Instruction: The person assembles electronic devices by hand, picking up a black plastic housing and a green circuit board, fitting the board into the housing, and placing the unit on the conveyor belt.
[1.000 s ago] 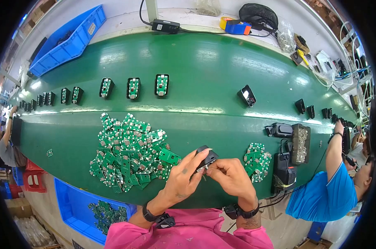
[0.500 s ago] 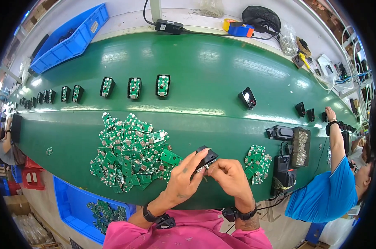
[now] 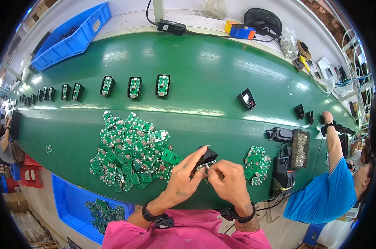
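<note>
Black casing [image 3: 209, 155] held above counter [image 3: 204, 79], toward near edge, clasped by left hand [image 3: 183, 178]; right hand [image 3: 230, 180] at its underside, grip unclear; likely light, stiff, smooth, best held by outer walls

Smooth and glossy, a green tabletop [image 3: 221, 130] throws back pale streaks of light beneath a heap of circuit boards [image 3: 128, 155], their green faces shiny and studded with silvery metal connectors. The handheld housing [image 3: 208, 156] at the near side is black plastic with a low sheen. Smooth blue plastic forms both the crate [image 3: 72, 45] at far left and the bin [image 3: 66, 204] at near left. At right, a dark, matt, rough-looking tray [image 3: 297, 165] carries bright metal pieces [image 3: 300, 147]; at far right, a clear plastic bag [image 3: 288, 43] looks thin and crinkled. Matt pink cloth makes the near top [image 3: 192, 234]; creased blue cloth, the co-worker's shirt [image 3: 316, 197].
</note>
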A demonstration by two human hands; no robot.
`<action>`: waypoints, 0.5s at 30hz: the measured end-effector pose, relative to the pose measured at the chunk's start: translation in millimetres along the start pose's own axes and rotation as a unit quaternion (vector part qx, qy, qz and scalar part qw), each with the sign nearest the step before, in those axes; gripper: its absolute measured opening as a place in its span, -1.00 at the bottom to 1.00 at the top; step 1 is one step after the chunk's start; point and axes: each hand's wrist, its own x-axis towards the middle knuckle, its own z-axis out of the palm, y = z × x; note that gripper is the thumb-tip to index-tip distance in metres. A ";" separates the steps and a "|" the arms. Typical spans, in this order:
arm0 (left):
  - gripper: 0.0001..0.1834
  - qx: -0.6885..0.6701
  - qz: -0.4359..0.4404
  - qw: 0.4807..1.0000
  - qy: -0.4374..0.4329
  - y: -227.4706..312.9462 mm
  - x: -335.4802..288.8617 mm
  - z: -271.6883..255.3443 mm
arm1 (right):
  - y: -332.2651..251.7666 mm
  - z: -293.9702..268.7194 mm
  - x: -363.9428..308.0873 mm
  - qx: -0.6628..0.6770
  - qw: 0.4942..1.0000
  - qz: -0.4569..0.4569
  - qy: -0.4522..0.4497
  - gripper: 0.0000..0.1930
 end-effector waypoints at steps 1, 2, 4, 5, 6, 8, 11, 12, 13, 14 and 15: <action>-0.41 0.014 0.009 1.000 0.000 -0.6 0.0 0.1 | 0.4 -0.2 -0.2 0.002 1.000 0.000 -0.002 -0.94; -0.41 0.014 0.009 1.000 0.000 -2.4 0.1 0.4 | 0.8 -0.4 -0.3 0.001 1.000 0.000 -0.002 -0.94; -0.42 0.063 0.058 0.996 0.005 -6.5 0.7 1.2 | 2.0 -0.9 -0.5 0.000 1.000 0.004 -0.010 -0.93; -0.42 0.062 0.058 0.996 0.004 -6.3 1.1 1.4 | 2.4 -0.9 -0.7 0.000 1.000 0.005 -0.010 -0.93; -0.43 0.087 0.078 0.993 0.008 -5.8 1.7 1.6 | 2.8 -0.8 -1.1 -0.002 1.000 0.008 -0.013 -0.92; -0.44 0.113 0.097 0.989 0.014 -5.0 1.4 1.8 | 3.1 0.2 -1.1 -0.003 1.000 0.010 -0.017 -0.92; -0.45 0.126 0.096 0.987 0.033 -6.4 1.1 4.8 | 3.3 2.7 -1.0 -0.006 1.000 0.005 -0.018 -0.92; -0.45 0.152 0.118 0.980 0.047 -7.4 1.9 5.9 | 2.2 3.2 -0.4 -0.017 1.000 0.010 -0.024 -0.93; -0.45 0.178 0.141 0.972 0.060 -7.8 1.8 6.6 | 0.7 3.4 -0.7 -0.028 0.999 0.015 -0.029 -0.94; -0.45 0.178 0.141 0.972 0.061 -8.7 2.0 6.3 | 1.9 4.9 0.2 -0.029 0.999 0.015 -0.030 -0.94; -0.46 0.179 0.135 0.972 0.065 -9.6 2.3 5.4 | 4.8 7.5 1.8 -0.027 0.999 0.009 -0.031 -0.94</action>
